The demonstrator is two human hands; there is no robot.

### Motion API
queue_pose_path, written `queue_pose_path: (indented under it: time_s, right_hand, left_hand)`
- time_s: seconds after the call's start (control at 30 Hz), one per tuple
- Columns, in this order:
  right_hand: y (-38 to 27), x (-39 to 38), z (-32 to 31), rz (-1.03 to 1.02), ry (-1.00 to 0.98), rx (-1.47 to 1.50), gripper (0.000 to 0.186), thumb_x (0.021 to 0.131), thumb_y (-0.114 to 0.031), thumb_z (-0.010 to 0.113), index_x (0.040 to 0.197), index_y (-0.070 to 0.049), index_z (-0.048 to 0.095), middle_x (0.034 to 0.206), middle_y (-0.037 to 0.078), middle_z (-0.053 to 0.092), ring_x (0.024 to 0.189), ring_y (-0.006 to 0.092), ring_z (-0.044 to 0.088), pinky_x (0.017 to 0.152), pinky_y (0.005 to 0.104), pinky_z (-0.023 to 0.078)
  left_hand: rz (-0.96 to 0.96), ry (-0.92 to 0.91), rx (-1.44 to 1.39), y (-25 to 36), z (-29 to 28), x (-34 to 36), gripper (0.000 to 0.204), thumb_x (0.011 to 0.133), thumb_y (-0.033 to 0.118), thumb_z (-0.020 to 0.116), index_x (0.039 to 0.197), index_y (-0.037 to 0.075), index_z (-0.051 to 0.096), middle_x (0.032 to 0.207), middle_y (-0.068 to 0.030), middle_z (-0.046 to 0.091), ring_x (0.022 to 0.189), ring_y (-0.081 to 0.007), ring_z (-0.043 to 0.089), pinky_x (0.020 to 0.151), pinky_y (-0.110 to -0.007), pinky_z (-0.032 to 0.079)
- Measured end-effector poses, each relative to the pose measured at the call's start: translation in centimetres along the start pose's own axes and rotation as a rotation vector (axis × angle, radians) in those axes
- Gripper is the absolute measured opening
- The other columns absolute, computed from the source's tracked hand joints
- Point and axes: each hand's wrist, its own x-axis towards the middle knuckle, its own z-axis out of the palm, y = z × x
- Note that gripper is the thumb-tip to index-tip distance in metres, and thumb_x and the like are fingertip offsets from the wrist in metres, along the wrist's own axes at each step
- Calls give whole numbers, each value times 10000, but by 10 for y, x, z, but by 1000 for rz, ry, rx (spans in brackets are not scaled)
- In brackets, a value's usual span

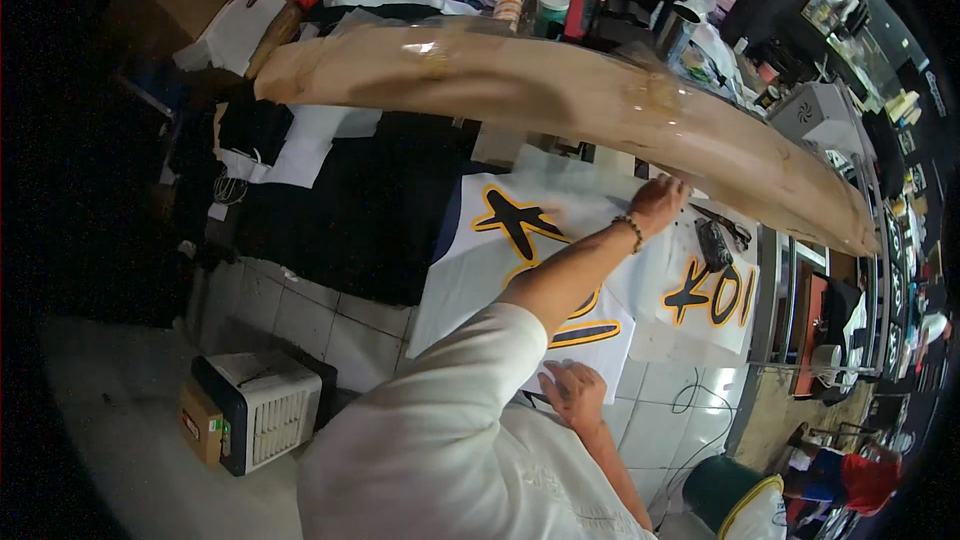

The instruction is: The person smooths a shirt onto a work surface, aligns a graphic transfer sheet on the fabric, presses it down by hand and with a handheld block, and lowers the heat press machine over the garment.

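Note:
A white sheet (455, 285) with large black lettering outlined in orange lies on the work surface in front of me. My left hand (660, 202), a beaded bracelet at its wrist, reaches across it to the far right. Its fingers are bunched beside a translucent film (625, 202); what they grip is hidden. My right hand (575, 390) rests at the sheet's near edge, fingers apart and slightly bent. A smaller sheet (680, 335) with similar lettering lies to the right. On it are a dark, shiny block-shaped object (713, 243) and black-handled scissors (738, 228).
A long roll in brown paper and clear tape (540, 80) spans the far side. Folded cloths and containers crowd behind it. A boxy white appliance (270, 400) and small carton (202, 425) stand lower left. At lower right are a green bin (720, 490) and another person (865, 480).

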Motion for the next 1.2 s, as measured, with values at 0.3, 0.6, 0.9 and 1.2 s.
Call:
queue_pose_path:
  time_s: [0.3,0.6,0.9,1.2]
  right_hand:
    - [-5,5,-2,60,-68,32,223,813,-145,800,1024,-92,751,765,85,678,701,289,676,644,411,538]
    - [28,-8,-2,170,-49,-54,199,761,-93,740,953,-41,733,999,180,681,941,382,613,840,490,495]
    - [39,74,5,140,174,-352,480,902,-268,749,1344,-101,666,1494,246,499,1389,455,441,1147,561,345]
    - [34,175,32,198,-56,-483,747,982,-474,623,1609,-159,368,1700,209,194,1559,480,131,1216,656,127]
  left_hand:
    - [620,103,-373,107,-55,-60,156,870,192,631,820,52,583,857,-125,584,845,-302,611,743,-423,523]
    - [19,-17,-754,54,-294,-211,116,868,34,737,953,39,658,1031,-126,665,953,-282,660,852,-378,552]
    - [-927,187,-902,-258,-420,-242,188,943,12,654,1119,67,693,997,-2,692,885,-142,675,785,-295,561]
    - [-777,1065,-902,-616,-544,-281,314,830,47,690,1139,36,633,987,-91,674,824,-243,653,709,-400,553]
